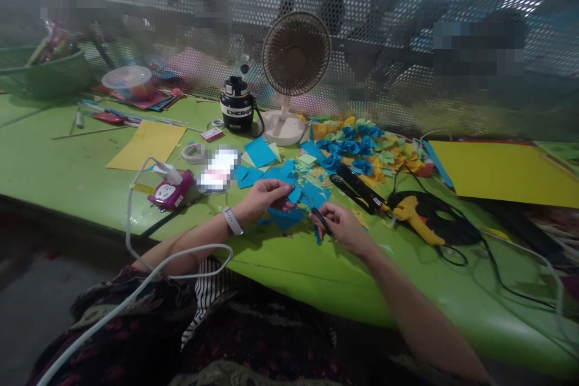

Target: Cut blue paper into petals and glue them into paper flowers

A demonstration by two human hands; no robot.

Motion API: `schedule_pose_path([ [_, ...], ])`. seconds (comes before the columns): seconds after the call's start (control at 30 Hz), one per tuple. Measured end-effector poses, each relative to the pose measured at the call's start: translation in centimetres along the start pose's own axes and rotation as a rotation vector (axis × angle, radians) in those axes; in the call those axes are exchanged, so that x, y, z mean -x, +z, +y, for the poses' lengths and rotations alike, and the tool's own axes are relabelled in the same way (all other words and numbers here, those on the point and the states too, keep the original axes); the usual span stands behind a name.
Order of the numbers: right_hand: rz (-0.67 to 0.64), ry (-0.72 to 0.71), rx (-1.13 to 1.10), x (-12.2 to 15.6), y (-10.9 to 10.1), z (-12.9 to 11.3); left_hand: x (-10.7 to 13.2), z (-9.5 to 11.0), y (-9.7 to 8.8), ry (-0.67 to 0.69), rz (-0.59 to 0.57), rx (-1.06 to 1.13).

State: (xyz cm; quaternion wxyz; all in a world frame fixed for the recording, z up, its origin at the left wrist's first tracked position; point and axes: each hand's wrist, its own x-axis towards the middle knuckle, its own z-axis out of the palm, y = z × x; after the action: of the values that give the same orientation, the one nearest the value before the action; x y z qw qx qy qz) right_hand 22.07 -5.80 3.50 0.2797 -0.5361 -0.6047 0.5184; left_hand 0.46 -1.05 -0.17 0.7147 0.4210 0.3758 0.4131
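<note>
My left hand (266,196), with a white watch on its wrist, pinches a piece of blue paper (294,194) over the green table (67,169). My right hand (342,227) is closed round the black handles of a pair of scissors (316,211), whose blades point toward the blue paper. More blue paper scraps (286,217) lie on the table right under both hands.
A pile of blue, yellow and green folded paper flowers (362,148) lies beyond the hands. A yellow glue gun (414,217) with black cable, a black stapler (357,187), a small fan (294,72), a black jug (236,105), yellow sheets (502,172), tape roll (194,152) and pink charger (169,190) surround them.
</note>
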Motion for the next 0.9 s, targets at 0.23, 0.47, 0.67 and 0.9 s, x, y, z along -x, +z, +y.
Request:
schedule_pose_path([
  [0.23, 0.154, -0.084, 0.029, -0.7, -1.0, 0.7, 0.2, 0.4, 0.3, -0.020, 0.021, 0.076],
  [0.47, 0.466, -0.124, 0.543, -3.0, -3.9, 3.4, 0.1, 1.0, 0.8, -0.147, 0.130, 0.224],
  [0.67, 0.508, -0.035, 0.742, -4.1, -4.7, 4.3, 0.3, 0.8, 0.3, -0.078, -0.010, 0.227],
  [0.9, 0.496, -0.016, 0.944, -4.3, -4.5, 4.1, 0.1, 0.4, -0.1, -0.048, 0.020, 0.084],
])
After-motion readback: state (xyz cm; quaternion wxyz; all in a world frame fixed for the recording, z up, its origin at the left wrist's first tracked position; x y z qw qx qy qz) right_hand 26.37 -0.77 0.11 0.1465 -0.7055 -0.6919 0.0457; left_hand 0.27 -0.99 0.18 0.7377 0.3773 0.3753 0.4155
